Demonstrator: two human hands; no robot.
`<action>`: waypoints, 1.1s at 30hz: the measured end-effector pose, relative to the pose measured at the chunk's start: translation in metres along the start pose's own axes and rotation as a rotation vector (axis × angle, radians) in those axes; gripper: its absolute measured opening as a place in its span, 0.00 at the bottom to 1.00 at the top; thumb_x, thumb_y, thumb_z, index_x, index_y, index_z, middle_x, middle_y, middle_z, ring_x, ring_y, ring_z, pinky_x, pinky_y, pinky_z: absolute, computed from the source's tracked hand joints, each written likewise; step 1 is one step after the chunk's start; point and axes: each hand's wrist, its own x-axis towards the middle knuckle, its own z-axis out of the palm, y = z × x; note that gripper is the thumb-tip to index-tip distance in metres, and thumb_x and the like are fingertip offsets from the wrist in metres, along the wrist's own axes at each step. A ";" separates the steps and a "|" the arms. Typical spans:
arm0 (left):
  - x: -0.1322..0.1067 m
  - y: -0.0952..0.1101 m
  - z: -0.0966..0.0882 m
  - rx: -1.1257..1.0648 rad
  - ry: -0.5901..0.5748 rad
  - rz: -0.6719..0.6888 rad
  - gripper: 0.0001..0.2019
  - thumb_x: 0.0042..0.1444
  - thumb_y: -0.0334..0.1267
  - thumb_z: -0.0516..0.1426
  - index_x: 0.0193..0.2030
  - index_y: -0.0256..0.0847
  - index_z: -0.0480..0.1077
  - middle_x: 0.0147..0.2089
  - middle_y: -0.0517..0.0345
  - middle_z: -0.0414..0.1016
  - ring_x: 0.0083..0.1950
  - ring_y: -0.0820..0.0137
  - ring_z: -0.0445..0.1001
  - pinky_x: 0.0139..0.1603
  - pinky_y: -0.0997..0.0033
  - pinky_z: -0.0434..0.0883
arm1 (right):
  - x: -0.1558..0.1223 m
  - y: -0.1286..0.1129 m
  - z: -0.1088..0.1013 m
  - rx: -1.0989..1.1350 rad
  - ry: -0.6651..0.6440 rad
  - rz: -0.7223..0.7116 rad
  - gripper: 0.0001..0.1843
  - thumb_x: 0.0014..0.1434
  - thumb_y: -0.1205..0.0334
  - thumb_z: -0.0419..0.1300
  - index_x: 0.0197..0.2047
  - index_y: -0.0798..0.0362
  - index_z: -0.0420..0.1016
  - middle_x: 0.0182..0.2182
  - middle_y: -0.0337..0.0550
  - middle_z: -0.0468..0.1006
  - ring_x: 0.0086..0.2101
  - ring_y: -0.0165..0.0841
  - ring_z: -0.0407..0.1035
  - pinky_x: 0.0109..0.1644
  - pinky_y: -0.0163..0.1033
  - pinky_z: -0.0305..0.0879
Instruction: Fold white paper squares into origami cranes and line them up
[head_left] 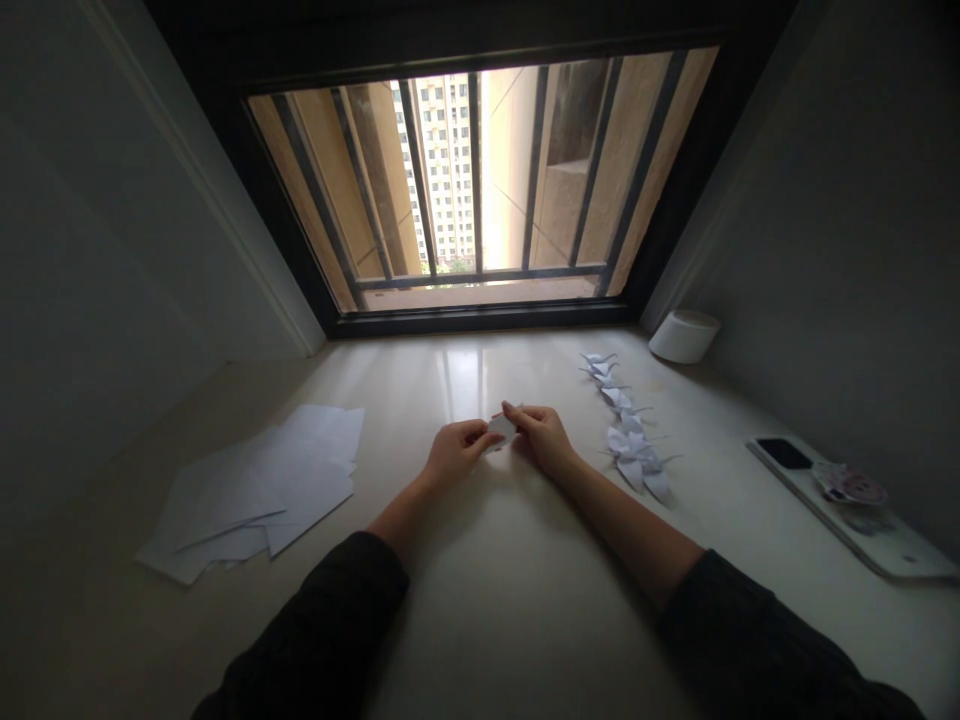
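Observation:
My left hand and my right hand meet in the middle of the pale counter, both pinching a small folded piece of white paper just above the surface. The fingers of each hand are curled onto the paper's edges. Both forearms come up from the bottom of the view in dark sleeves. To the right of my right hand lies a row of several folded white paper cranes.
A loose pile of white paper sheets lies to the left. A white round container stands at the back right. A tablet with a phone and stickers on it sits at the right edge. A barred window is ahead.

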 end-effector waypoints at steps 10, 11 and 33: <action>0.000 0.000 0.003 -0.094 0.005 -0.032 0.21 0.50 0.55 0.55 0.27 0.37 0.73 0.22 0.59 0.69 0.25 0.72 0.67 0.25 0.75 0.60 | 0.002 0.002 0.003 0.099 0.057 0.040 0.24 0.46 0.41 0.62 0.26 0.56 0.80 0.21 0.44 0.76 0.24 0.33 0.68 0.33 0.39 0.64; 0.000 0.000 0.003 -0.131 0.014 -0.050 0.21 0.50 0.55 0.55 0.28 0.37 0.74 0.23 0.57 0.71 0.27 0.70 0.70 0.26 0.74 0.62 | 0.002 0.002 0.002 0.076 0.075 0.016 0.24 0.47 0.41 0.62 0.26 0.57 0.80 0.21 0.44 0.76 0.24 0.33 0.68 0.33 0.39 0.64; -0.001 0.002 -0.007 0.101 0.213 -0.035 0.21 0.53 0.55 0.52 0.21 0.40 0.68 0.21 0.61 0.72 0.24 0.73 0.68 0.29 0.74 0.60 | 0.008 0.007 0.001 0.065 0.162 -0.058 0.25 0.47 0.41 0.61 0.34 0.57 0.79 0.27 0.44 0.77 0.28 0.32 0.68 0.33 0.39 0.65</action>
